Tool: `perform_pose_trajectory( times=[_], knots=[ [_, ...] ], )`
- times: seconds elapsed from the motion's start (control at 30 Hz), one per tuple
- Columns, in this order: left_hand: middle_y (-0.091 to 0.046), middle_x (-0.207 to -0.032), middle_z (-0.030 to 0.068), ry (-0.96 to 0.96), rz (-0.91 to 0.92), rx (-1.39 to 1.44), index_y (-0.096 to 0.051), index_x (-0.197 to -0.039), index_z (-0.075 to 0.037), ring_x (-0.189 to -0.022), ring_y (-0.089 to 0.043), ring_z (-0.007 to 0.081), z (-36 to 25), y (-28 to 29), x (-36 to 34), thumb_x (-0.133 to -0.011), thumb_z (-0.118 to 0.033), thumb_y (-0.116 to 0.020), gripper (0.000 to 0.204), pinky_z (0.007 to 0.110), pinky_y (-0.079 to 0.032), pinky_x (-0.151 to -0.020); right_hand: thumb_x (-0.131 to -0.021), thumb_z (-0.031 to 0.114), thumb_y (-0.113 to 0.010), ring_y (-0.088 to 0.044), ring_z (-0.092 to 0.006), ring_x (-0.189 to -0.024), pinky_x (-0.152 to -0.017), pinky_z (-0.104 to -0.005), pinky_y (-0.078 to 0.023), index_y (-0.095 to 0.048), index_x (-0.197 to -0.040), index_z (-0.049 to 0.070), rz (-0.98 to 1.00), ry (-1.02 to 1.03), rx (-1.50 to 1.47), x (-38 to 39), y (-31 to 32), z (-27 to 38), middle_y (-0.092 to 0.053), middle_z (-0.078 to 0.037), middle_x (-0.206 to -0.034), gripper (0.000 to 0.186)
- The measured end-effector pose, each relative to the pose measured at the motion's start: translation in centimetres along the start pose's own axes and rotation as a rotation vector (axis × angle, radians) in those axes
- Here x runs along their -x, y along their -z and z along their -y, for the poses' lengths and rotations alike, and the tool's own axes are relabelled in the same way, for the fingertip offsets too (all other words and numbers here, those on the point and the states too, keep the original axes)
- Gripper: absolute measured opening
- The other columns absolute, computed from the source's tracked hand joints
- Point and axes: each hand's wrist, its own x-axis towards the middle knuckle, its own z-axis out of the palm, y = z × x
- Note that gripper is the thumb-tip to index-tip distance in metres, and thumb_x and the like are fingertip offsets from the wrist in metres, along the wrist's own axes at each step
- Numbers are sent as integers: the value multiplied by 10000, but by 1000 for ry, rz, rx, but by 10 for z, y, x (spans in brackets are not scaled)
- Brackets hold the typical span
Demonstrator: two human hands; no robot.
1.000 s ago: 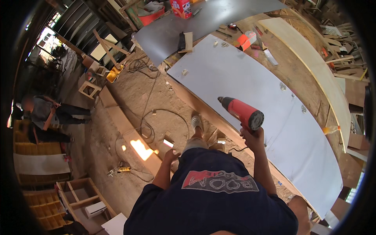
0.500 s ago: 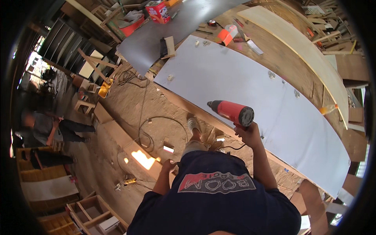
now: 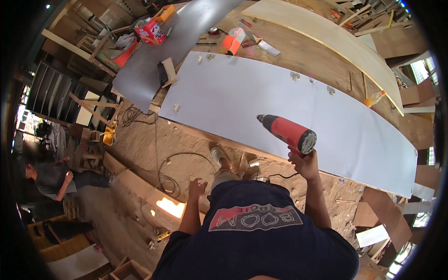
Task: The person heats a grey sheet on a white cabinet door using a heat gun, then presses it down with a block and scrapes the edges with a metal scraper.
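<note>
My right hand (image 3: pixel 305 163) grips the handle of a red and black corded heat gun (image 3: pixel 290 134). Its dark tapered nozzle points left, over a long pale white-faced panel (image 3: pixel 233 98). Beneath that hand a black cord (image 3: pixel 282 177) runs toward my body. Metal hinges (image 3: pixel 295 76) are spaced along the panel's far edge. Down at my left side, over the dirt floor, my left hand (image 3: pixel 197 187) has its fingers loosely apart, with nothing visible in them.
Beyond the panel lie an orange-and-white box (image 3: pixel 232 42), a tape measure (image 3: pixel 213 31) and a bottle of orange liquid (image 3: pixel 374 98). A grey sheet (image 3: pixel 140 70) adjoins at left. Cable loops (image 3: pixel 175 170) lie on the floor. Another person (image 3: pixel 53 179) is at far left.
The view has turned, shifting the panel and bench leftward. The heat gun has moved slightly right, still in my right hand. My left hand has risen a little.
</note>
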Motion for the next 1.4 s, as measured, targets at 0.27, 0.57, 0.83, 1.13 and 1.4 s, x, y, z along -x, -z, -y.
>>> perform_pose_trajectory(
  times=[0.27, 0.57, 0.83, 1.13, 1.4],
  knots=[
    [-686, -1355, 176, -348, -169, 248, -617, -1407, 13, -1239, -667, 306, -117, 10, -65, -986, -263, -761, 523, 440, -524, -1059, -888, -38, -807, -708, -129, -952, -836, -309, -592, -716, -1161, -70, -1, 42, -196, 25, 14, -29, -768, -74, -1041, 290],
    [-350, -1664, 199, 120, 173, 1136, -342, -1632, -7, -1549, -361, 354, -270, 1, -68, -1039, -356, -674, 764, 463, -325, -1272, -874, -30, -835, -691, -151, -1145, -1026, -349, -563, -676, -1314, -58, -118, 101, -224, 47, 15, -46, -750, -96, -1265, 469],
    [-116, -1736, 256, 196, 356, 1256, -6, -1661, 110, -1623, -197, 387, -279, 15, -92, -904, -538, -735, 1235, 509, -196, -1321, -848, 50, -828, -720, -164, -1047, -957, -356, -582, -692, -1279, -50, -179, 134, -129, 67, -6, -41, -777, -110, -1127, 463],
    [-124, -1719, 264, 209, 212, 1534, -13, -1657, 121, -1618, -176, 407, -274, 18, -70, -903, -508, -750, 1227, 507, -206, -1336, -876, -23, -757, -680, -102, -810, -730, -300, -570, -710, -1211, -38, -294, 26, -206, 85, -14, -40, -742, -37, -924, 338],
    [-191, -1707, 280, 193, 206, 1431, -81, -1645, 146, -1591, -265, 397, -253, 3, -70, -982, -481, -697, 1101, 480, -276, -1314, -881, -3, -762, -676, -111, -893, -802, -309, -561, -707, -1193, -45, -159, 93, -138, 64, -9, -33, -746, -42, -984, 319]
  ],
)
